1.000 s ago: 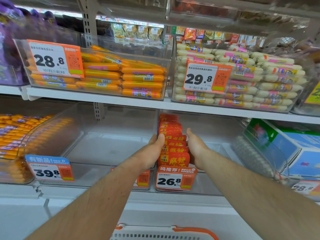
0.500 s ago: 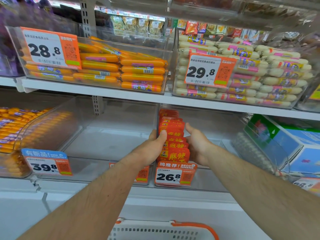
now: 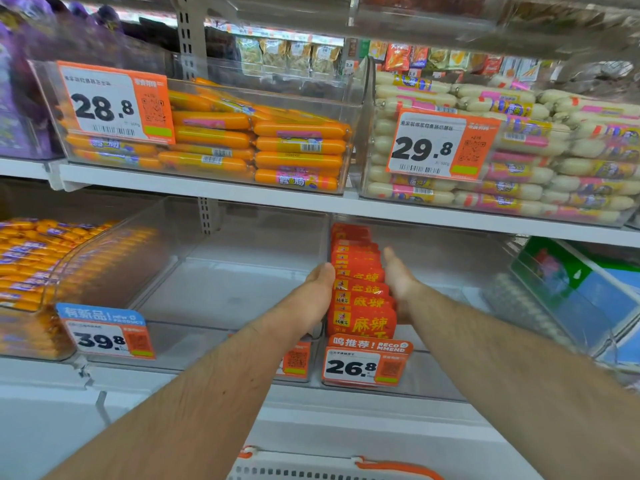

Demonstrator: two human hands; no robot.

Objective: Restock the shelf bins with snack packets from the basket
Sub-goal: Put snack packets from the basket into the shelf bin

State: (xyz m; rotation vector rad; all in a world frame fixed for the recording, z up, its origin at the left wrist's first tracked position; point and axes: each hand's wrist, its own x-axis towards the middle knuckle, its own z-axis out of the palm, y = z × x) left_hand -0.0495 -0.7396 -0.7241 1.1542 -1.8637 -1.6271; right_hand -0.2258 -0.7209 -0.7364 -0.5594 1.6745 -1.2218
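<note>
Red snack packets [image 3: 360, 299] stand in a row at the left of the clear bin [image 3: 450, 268]; my left hand [image 3: 311, 299] and right hand [image 3: 398, 285] press flat-open against its sides. I'd squeeze evenly, keeping them upright

Red packets [image 3: 362, 299] with yellow characters; white basket [image 3: 311, 471], orange handle [image 3: 398, 467].

The lower shelf [image 3: 214, 393] carries clear bins [image 3: 242, 292] side by side.
</note>
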